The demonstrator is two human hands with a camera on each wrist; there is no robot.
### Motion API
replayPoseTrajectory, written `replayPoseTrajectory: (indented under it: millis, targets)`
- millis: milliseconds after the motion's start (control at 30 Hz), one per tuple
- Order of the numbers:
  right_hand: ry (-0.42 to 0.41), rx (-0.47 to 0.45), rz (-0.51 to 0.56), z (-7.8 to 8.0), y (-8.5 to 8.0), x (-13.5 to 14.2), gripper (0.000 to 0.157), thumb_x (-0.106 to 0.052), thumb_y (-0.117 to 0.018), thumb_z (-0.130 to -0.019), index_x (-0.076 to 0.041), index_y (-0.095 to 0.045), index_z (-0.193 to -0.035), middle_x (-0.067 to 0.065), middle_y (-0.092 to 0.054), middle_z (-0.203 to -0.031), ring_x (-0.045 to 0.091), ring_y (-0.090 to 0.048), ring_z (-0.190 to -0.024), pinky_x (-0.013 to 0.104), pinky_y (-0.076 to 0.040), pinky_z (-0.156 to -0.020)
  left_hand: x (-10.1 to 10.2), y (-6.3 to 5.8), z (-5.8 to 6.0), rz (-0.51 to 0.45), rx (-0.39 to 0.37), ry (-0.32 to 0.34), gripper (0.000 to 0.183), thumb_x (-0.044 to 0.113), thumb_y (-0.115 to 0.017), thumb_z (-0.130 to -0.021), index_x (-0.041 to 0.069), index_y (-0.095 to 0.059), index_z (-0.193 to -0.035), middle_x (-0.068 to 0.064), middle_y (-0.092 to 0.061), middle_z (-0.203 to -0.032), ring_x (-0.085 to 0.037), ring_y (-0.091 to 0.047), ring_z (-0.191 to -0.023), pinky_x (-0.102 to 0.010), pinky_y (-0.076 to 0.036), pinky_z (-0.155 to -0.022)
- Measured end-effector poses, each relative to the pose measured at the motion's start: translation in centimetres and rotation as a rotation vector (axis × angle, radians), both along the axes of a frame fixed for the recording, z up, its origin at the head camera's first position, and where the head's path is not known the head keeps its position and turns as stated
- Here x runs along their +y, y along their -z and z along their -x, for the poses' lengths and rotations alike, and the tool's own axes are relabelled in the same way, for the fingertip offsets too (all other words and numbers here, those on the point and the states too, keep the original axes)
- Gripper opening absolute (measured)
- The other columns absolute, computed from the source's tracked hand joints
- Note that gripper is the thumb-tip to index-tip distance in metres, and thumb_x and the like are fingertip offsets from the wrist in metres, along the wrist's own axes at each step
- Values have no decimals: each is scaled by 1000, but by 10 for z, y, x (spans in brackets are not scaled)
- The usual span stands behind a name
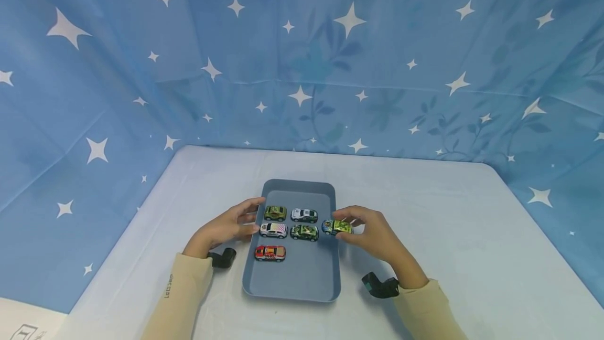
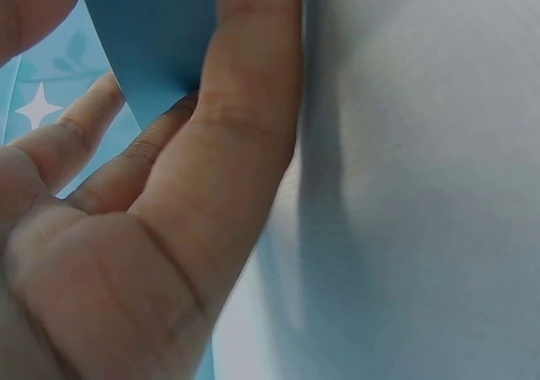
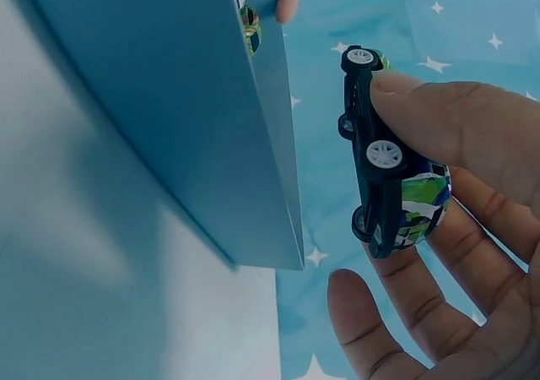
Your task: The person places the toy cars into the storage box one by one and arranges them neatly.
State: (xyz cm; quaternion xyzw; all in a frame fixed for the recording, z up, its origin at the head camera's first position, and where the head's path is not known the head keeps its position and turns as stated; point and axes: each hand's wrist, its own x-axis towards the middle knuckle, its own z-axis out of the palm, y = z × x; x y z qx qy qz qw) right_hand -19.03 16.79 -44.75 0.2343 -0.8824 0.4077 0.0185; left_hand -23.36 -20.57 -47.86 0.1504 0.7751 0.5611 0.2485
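Note:
My right hand (image 1: 370, 229) pinches a yellow, green and blue toy car (image 1: 337, 226) between thumb and fingers, over the right rim of a blue-grey tray (image 1: 302, 282). In the right wrist view, the held car (image 3: 385, 156) shows its dark underside and pale wheels, apart from the tray. My left hand (image 1: 231, 224) touches the tray's left side with relaxed fingers. Inside the tray are an olive-green car (image 1: 276, 213), a white car (image 1: 304, 215), a white car with pink dots (image 1: 273, 230), a dark green patterned car (image 1: 304, 233) and a red car (image 1: 270, 253).
The tray stands on a table with a white cloth (image 1: 424, 193). A blue curtain with white stars (image 1: 302, 67) hangs behind and at the sides. Black wrist cameras (image 1: 380, 285) are worn on both wrists. A printed pale sheet (image 1: 28, 324) shows at the lower left corner.

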Motion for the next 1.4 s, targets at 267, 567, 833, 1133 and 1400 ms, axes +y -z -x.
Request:
replayPoseTrajectory:
  millis: [267, 567, 833, 1133, 1400]
  targets:
    - [-12, -19, -17, -4, -4, -7, 38, 0, -88, -88, 2, -76, -124, 12, -78, -121, 27, -73, -103, 43, -61, -89, -1, 0, 1, -19, -10, 14, 84, 13, -73, -106, 3, -22, -172, -37, -15, -173, -60, -21, -157, -64, -49, -111]
    - [-26, -13, -33, -6, -6, -16, 37, 1, -88, -88, 1, -77, -123, 9, -79, -118, 26, -72, -102, 45, -61, -88, -1, 1, 1, -15, 2, 19, 84, 13, -73, -106, 3, -23, -172, -37, -17, -172, -60, -22, -156, -64, -49, -111]
    - [-21, -46, -35, -8, -7, -24, 37, -1, -88, -88, 1, -77, -124, 9, -79, -118, 24, -72, -103, 44, -60, -89, -1, -1, 2, -4, 2, 14, 83, 12, -72, -106, 3, -23, -172, -37, -17, -172, -60, -22, -156, -64, -48, -112]
    - [-27, -91, -2, -11, -6, -34, 36, 0, -90, -86, -1, -78, -120, 8, -79, -114, 21, -69, -98, 41, -61, -85, -1, 0, 1, -5, -5, 15, 84, 12, -73, -105, 4, -23, -172, -36, -17, -173, -59, -22, -157, -65, -47, -113]
    - [-17, -136, 14, -14, -6, -46, 37, 2, -90, -84, -2, -79, -119, 9, -79, -114, 23, -70, -99, 46, -62, -86, -1, -1, 2, -12, -23, 5, 84, 10, -73, -105, 5, -23, -172, -35, -17, -174, -58, -22, -158, -66, -47, -112]
